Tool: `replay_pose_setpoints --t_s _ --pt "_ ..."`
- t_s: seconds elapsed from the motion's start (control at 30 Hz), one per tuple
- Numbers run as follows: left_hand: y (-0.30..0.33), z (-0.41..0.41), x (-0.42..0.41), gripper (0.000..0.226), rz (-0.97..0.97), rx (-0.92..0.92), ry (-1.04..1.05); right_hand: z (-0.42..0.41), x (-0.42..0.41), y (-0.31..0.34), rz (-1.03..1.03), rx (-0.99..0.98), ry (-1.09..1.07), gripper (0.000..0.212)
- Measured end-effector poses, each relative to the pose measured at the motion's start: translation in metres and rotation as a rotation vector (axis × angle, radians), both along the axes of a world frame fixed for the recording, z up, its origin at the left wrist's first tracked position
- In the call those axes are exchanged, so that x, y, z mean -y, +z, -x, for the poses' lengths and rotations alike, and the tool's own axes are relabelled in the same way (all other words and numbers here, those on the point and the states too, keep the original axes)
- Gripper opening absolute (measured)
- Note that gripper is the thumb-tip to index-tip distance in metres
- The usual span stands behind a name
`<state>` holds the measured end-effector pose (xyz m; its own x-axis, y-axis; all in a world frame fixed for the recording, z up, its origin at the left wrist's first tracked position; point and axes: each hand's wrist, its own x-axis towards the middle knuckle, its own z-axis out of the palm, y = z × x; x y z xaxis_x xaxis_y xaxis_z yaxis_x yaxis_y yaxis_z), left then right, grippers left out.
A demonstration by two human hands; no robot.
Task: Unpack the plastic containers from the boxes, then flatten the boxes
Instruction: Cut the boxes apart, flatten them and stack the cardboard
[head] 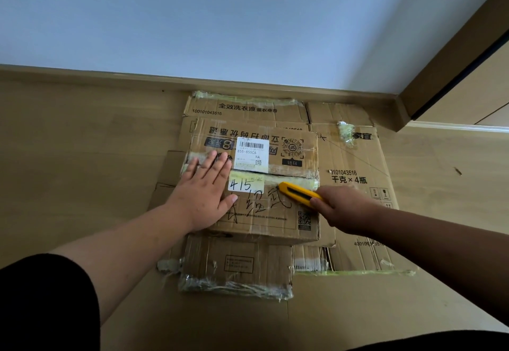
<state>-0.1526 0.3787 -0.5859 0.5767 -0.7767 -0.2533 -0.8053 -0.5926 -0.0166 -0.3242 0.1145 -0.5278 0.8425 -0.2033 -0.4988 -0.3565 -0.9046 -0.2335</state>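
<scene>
floor (82, 136) bears taped box (275, 213); right hand (344, 207) grips cutter (298, 192).

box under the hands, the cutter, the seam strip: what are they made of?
Box: brown matte cardboard, printed and creased, corners worn.
Cutter: yellow body, smooth, probably plastic; blade not discernible.
Seam strip: looks like glossy clear packing tape, yellowed and wrinkled, catching glare.

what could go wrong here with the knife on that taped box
The yellow utility knife in the right hand points along the taped seam toward the left hand lying flat on the sealed box; a slip could reach those fingers. A deep cut might also nick whatever is inside.
</scene>
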Motion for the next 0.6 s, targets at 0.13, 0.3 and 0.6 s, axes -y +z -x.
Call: replay_pose_setpoints --t_s 0.13,0.3,0.6 --pt "0.002 -0.001 0.003 0.081 0.003 -0.004 0.0 0.006 0.0 0.001 -0.2 -0.062 -0.02 0.03" --pt "0.007 0.008 0.011 0.077 0.008 -0.024 -0.084 0.015 0.006 0.0 -0.274 -0.088 -0.037 0.029" --pt "0.02 0.035 0.05 0.075 0.012 -0.057 -0.183 0.036 0.02 0.004 -0.335 0.055 -0.28 0.009"
